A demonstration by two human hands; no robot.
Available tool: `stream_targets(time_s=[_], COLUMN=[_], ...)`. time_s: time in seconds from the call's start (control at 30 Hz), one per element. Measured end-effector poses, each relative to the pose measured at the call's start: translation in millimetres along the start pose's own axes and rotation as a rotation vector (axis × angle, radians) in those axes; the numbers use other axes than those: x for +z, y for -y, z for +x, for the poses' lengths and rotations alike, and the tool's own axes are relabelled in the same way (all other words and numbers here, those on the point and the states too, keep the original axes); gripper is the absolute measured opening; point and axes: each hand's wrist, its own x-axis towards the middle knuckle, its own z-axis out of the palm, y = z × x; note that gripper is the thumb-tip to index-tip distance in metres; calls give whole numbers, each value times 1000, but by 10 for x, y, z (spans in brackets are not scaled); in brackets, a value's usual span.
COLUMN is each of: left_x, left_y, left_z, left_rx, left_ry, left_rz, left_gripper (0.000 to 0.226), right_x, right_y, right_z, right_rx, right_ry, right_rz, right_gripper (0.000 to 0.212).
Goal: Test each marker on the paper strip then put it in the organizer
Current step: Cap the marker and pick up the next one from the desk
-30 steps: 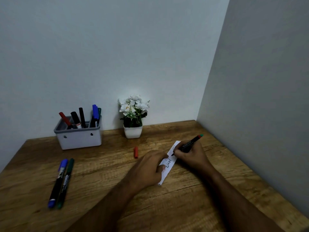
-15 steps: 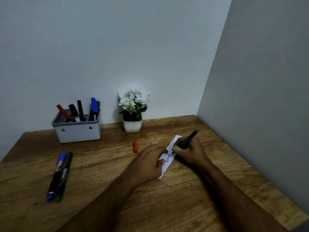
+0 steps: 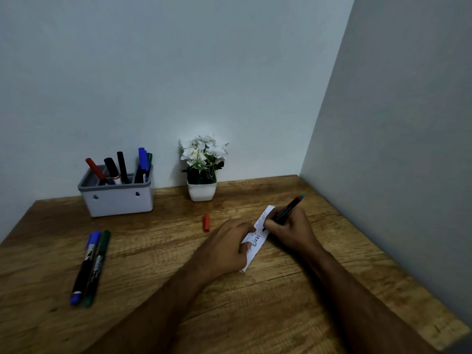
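On the tabletop (image 3: 255, 315), the organizer (image 3: 117, 198) stands far left of both hands. The strip (image 3: 258, 238), pinned under the left hand (image 3: 224, 249), angles away rightward. Right hand (image 3: 288, 228) fingers grip the marker (image 3: 287, 210), tip on paper; its red cap (image 3: 205, 222) lies nearer the left hand.

Scribbles on the paper strip (image 3: 258, 238) form no legible words.

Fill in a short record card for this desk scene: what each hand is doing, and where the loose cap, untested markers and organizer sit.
Right hand: grips a marker, tip on the strip
Left hand: holds the strip down on the desk
Cap: red, lying left of the strip
Untested markers: blue and green, side by side at left
Organizer: back left, markers standing in it
Plant: by the wall
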Motion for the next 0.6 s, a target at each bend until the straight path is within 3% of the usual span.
stream_targets(time_s=[0.6], left_x=[-16], left_y=[-12], left_z=[-9], left_rx=[-1], left_ry=[3], left_rz=[11], left_gripper=[39], right_x=[9], right_y=[7], right_z=[18], right_rx=[27], right_ry=[-60], right_rz=[-2], right_gripper=[13])
